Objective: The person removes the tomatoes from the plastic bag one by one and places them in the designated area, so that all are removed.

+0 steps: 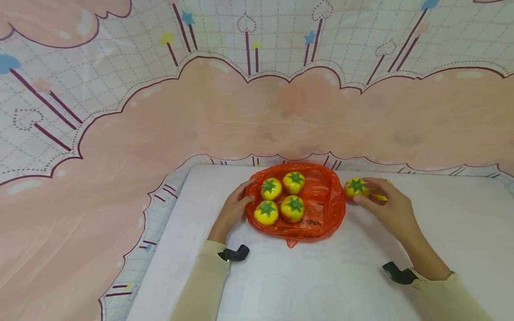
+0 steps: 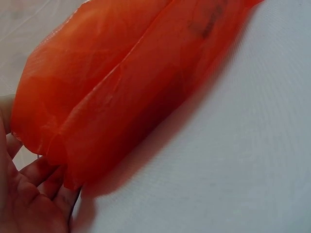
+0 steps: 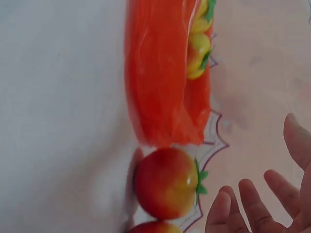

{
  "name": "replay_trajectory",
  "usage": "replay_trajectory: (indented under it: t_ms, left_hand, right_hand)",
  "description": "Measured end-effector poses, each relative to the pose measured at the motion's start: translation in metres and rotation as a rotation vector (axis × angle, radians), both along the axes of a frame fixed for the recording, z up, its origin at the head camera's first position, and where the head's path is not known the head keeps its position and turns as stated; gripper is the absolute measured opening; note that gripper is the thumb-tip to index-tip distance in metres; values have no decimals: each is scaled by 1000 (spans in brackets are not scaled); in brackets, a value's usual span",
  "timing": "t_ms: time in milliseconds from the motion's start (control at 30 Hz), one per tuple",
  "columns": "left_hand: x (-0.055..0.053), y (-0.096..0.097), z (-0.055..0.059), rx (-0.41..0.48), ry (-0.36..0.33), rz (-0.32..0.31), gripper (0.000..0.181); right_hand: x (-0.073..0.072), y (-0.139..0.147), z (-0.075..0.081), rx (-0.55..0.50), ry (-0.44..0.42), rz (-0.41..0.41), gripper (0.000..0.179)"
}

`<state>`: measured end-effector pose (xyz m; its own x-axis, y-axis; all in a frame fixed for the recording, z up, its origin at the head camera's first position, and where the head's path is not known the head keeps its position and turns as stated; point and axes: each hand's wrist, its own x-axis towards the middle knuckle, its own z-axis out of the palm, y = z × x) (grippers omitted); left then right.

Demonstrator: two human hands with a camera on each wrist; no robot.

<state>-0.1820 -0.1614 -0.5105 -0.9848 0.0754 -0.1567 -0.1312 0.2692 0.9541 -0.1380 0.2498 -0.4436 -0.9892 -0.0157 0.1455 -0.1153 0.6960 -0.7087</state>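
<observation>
The near-left part of the rim of an open, round bag of thin red plastic [image 1: 336,196] is gripped by the left hand [image 1: 232,208], with the thumb laid at the rim and the other fingers set against the outer wall. The left forearm, covered by a beige sleeve [image 1: 202,283], is extended forward and slightly inward over the white table [image 1: 289,285].

The right hand [image 1: 395,211] is held palm-inward on the bag's other side, its forearm slanted in from the lower right corner. Its fingers are spread and loosely bent, and nothing is grasped by them; in the right wrist view they are seen apart from the nearest round, red-and-yellow tomato with a green star-shaped top [image 1: 355,187]. That tomato is placed just beside the bag's right wall, and a second, similar tomato [image 1: 381,197] is partly hidden by the right hand.

Inside the bag, four yellow tomatoes with green leafy tops [image 1: 292,208] are grouped toward the left. A black curved device [image 1: 237,253] is worn on the left wrist.
</observation>
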Motion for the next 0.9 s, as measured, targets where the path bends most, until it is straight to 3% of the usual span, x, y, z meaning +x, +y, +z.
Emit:
replay_trajectory:
  t_ms: [200,500,900]
  left_hand:
    - [-1,1,1,-2,4,3,48]
    - [1,0,-1,32,56,-27,50]
    - [0,0,-1,25,70,-37,50]
  right_hand:
    - [-3,-21,0,-86,-27,87,61]
    - [-2,-47,8,-168,-110,141,66]
    - [-9,-75,-9,-159,-171,211,75]
